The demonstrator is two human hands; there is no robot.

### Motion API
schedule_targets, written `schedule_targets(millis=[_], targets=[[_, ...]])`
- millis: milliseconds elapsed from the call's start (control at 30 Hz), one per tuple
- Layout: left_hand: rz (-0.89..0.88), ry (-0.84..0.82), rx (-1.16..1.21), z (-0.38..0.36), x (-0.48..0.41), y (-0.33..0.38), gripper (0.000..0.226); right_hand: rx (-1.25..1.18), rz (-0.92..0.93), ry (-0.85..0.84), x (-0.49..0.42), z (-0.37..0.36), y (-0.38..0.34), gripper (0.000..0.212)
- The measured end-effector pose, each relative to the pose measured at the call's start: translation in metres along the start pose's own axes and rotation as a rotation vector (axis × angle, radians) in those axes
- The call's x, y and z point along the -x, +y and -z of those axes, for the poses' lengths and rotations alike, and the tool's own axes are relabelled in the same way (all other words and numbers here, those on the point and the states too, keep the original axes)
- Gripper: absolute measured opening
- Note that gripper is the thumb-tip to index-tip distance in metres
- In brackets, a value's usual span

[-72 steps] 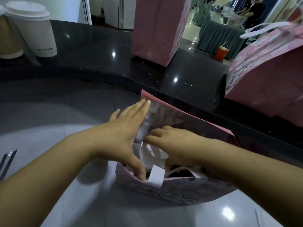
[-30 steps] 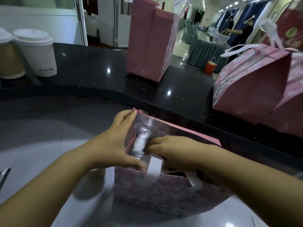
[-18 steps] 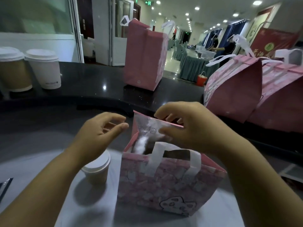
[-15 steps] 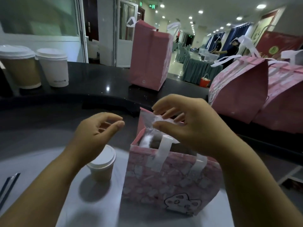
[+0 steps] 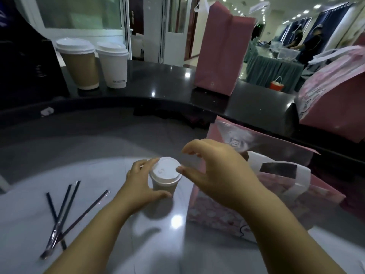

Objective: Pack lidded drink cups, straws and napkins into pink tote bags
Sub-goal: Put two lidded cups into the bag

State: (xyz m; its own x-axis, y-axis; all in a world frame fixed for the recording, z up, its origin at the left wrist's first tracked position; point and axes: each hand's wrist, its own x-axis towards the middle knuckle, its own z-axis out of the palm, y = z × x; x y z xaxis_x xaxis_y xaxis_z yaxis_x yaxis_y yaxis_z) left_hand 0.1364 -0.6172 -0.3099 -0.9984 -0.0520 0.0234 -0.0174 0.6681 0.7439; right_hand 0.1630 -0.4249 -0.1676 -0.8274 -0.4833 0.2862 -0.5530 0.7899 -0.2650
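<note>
Small lidded cup [image 5: 165, 180] stands upright on the grey table just left of the open pink tote bag [image 5: 215, 214]. Its long axis is vertical and its white lid is on top, so to get it into the bag it would, I judge, need to be lifted straight up, carried right over the near rim and lowered without tipping. The left hand [image 5: 141, 186] is the one already on it. It wraps the cup's body from the side away from the bag, with the thumb across the near wall and the fingertips reaching round the far side just under the lid. The right hand [image 5: 215, 171] hovers between the cup and the bag's left edge, above the bag's front wall. Its fingers and thumb are spread in a loose claw and hold nothing. The thumb tip sits at the lid's rim, but whether it touches or is only just beside it I cannot tell. The bag's mouth gapes upward, with its white handle lying over the front wall. Farther left of the bag, well beyond the cup, several wrapped straws [image 5: 65, 212] lie crossed on the table. Behind the bag, the black counter [image 5: 158, 84] carries two tall cups [image 5: 81, 64] and more pink bags [image 5: 221, 48].
</note>
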Motion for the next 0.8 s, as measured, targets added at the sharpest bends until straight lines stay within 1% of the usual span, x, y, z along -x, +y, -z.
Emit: schedule_targets(millis=[67, 100, 200, 233, 367, 433, 533, 600, 667, 733, 800], targets=[[-0.022, -0.017, 0.019, -0.008, -0.004, -0.009, 0.100, 0.032, -0.009, 0.037, -0.001, -0.002, 0.000, 0.036], [-0.027, -0.004, 0.064, -0.012, -0.006, -0.012, 0.097, 0.041, -0.020, 0.047, -0.002, -0.003, 0.000, 0.037], [-0.056, 0.068, 0.172, -0.018, -0.009, -0.011, 0.077, 0.047, -0.051, 0.052, -0.002, -0.003, 0.000, 0.037], [-0.066, 0.083, 0.188, -0.018, -0.010, -0.010, 0.074, 0.043, -0.060, 0.051, -0.003, -0.002, 0.000, 0.037], [-0.139, 0.132, 0.255, -0.002, -0.006, 0.006, 0.072, 0.025, -0.088, 0.045, -0.006, 0.004, -0.001, 0.040], [-0.219, 0.146, 0.247, 0.013, -0.002, 0.021, 0.076, 0.035, -0.086, 0.031, -0.009, 0.009, -0.002, 0.047], [-0.325, 0.145, 0.220, 0.038, 0.003, 0.050, 0.090, 0.068, -0.082, -0.013, -0.016, 0.022, -0.005, 0.064], [-0.381, 0.158, 0.213, 0.053, 0.006, 0.071, 0.090, 0.062, -0.076, -0.033, -0.020, 0.031, -0.005, 0.076], [-0.450, 0.174, 0.201, 0.066, 0.010, 0.091, 0.088, -0.012, -0.076, -0.050, -0.023, 0.039, -0.005, 0.086], [-0.512, 0.191, 0.204, 0.074, 0.013, 0.107, 0.089, -0.099, -0.064, -0.037, -0.025, 0.048, -0.004, 0.087], [-0.561, 0.210, 0.210, 0.080, 0.013, 0.121, 0.093, -0.169, -0.047, 0.003, -0.025, 0.058, -0.001, 0.082]])
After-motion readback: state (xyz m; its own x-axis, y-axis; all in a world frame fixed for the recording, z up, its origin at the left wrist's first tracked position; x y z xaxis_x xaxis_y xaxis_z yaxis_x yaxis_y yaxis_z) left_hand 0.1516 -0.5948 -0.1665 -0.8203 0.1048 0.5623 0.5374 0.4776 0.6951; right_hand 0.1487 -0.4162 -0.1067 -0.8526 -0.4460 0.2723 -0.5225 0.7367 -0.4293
